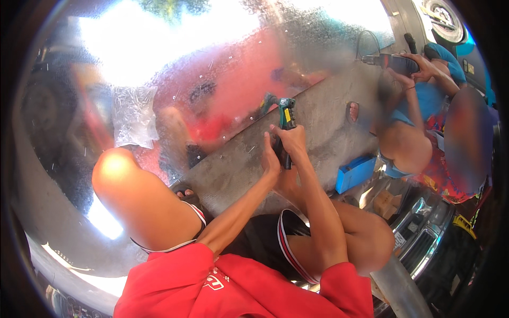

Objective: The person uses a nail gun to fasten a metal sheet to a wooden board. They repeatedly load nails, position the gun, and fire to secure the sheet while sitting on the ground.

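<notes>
Both my hands are on a green and black hand riveter (287, 112), its nose tilted up and left over the edge of a shiny metal sheet (228, 79). My right hand (293, 140) wraps round the upper grip, just below the tool's head. Lower and to the left, my left hand (271, 160) is against the black handles with its thumb pointing up; its other fingers are mostly hidden. Small rivets lie scattered over the sheet. A clear plastic bag (135, 116) full of thin silvery rivets rests on it by my left knee.
At right a crouching person holds a power drill (395, 63) with a cord, over the grey concrete floor (318, 127). A blue case (354, 174) stands near my right knee. Beyond it are a chrome vehicle grille (424, 238) and a yellow tool (464, 226). A wheel (444, 21) shows at far right.
</notes>
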Demonstrator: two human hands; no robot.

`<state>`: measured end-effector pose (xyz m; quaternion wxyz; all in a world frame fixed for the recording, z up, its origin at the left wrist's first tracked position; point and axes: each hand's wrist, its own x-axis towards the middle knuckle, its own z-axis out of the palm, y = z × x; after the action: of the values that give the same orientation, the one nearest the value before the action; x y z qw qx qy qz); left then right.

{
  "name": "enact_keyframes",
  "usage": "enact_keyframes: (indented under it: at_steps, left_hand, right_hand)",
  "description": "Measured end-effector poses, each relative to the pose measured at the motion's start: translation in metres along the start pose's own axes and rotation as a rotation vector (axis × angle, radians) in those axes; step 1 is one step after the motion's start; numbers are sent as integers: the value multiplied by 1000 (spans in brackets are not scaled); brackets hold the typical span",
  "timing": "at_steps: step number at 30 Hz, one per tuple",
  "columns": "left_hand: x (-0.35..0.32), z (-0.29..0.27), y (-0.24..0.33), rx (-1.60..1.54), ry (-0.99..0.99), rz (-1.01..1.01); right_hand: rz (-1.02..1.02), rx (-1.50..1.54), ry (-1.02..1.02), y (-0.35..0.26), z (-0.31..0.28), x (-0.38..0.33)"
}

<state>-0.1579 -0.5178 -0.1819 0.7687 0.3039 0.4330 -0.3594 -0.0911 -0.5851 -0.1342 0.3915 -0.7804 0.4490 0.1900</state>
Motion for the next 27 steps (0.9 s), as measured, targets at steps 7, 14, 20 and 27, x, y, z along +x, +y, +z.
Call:
enact_keyframes:
  at_steps: [7,14,20,27]
  left_hand:
    - [-9,13,7,-131,-141,-70]
    - [-8,12,16,-129,-42,-132]
    - [-4,10,-4,-35,39,-20]
    - [-6,6,13,102,-51,-153]
  right_hand:
    - [32,-117,-23,-33,-10,-6]
    - [71,-74,-198,-39,-25,-5]
    - [-76,-129,119,0,13,3]
    - [181,200,-312,-40,-41,2]
